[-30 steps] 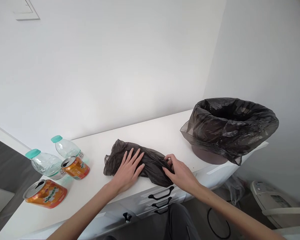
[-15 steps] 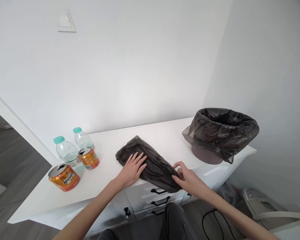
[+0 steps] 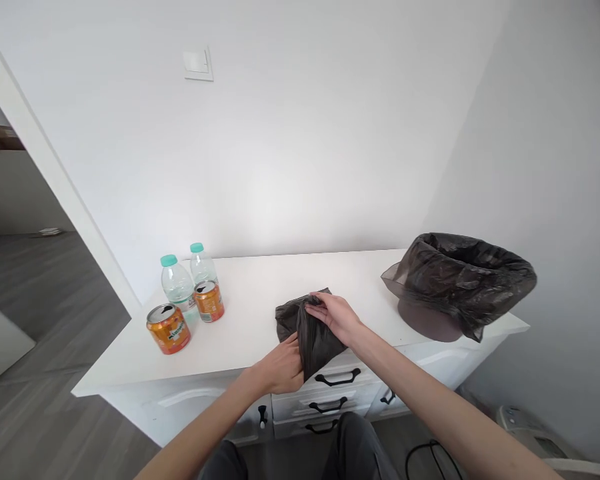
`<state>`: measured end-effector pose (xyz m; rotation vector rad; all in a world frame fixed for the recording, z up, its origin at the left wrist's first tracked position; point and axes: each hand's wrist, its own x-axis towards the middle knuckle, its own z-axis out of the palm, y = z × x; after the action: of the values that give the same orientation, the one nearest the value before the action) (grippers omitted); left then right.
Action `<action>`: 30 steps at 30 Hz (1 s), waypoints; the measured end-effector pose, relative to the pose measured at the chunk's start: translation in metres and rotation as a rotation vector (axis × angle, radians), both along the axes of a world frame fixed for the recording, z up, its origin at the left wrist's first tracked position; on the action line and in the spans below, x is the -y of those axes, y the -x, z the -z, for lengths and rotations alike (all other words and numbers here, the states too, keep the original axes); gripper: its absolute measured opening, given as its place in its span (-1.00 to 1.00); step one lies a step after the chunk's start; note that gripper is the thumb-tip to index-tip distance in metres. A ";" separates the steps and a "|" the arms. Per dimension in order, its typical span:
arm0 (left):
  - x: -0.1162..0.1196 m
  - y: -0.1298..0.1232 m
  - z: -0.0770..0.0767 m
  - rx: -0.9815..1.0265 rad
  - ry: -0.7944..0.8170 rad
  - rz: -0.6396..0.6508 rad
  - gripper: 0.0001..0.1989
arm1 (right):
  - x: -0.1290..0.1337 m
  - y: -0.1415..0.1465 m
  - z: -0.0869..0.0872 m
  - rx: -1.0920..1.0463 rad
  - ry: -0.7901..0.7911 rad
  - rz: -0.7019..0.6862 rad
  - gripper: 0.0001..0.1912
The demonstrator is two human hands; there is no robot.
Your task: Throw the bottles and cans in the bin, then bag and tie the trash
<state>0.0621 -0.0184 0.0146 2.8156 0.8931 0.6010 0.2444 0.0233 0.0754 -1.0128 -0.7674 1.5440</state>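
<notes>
Close together, both hands are on the bag [image 3: 319,341], which lies folded at the front edge of the counter [image 3: 250,343]. The right hand [image 3: 339,316] pinches its upper fold; the left hand [image 3: 283,365] has its fingers tucked behind the fold, so its grip cannot be told. Leftward stand two cans [image 3: 169,332] and two bottles [image 3: 177,284]; rightward, a bin [image 3: 424,320] wearing a black liner [image 3: 447,283].

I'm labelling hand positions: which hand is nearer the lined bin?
Right. The right hand is on the folded black bag, left of the lined bin and apart from it; the left hand, at the same bag, is farther left.
</notes>
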 end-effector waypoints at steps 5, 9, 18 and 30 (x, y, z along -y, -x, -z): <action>0.025 0.032 -0.002 0.008 -0.060 -0.027 -0.81 | -0.032 0.025 0.046 0.097 0.095 0.012 -0.90; 0.036 0.040 -0.003 0.153 -0.122 -0.182 -0.43 | -0.030 0.027 0.057 0.131 0.081 -0.011 -0.71; 0.005 0.013 0.005 0.140 0.098 -0.209 -0.60 | 0.025 -0.044 0.021 0.814 -0.582 -0.347 -0.06; -0.005 0.008 -0.021 0.285 0.082 -0.572 -0.53 | 0.009 -0.072 0.053 1.268 -0.545 -0.209 -0.66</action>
<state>0.0537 -0.0138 0.0354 2.3001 1.6172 0.9710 0.3164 0.0143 0.0220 -1.4531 -2.0663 0.5932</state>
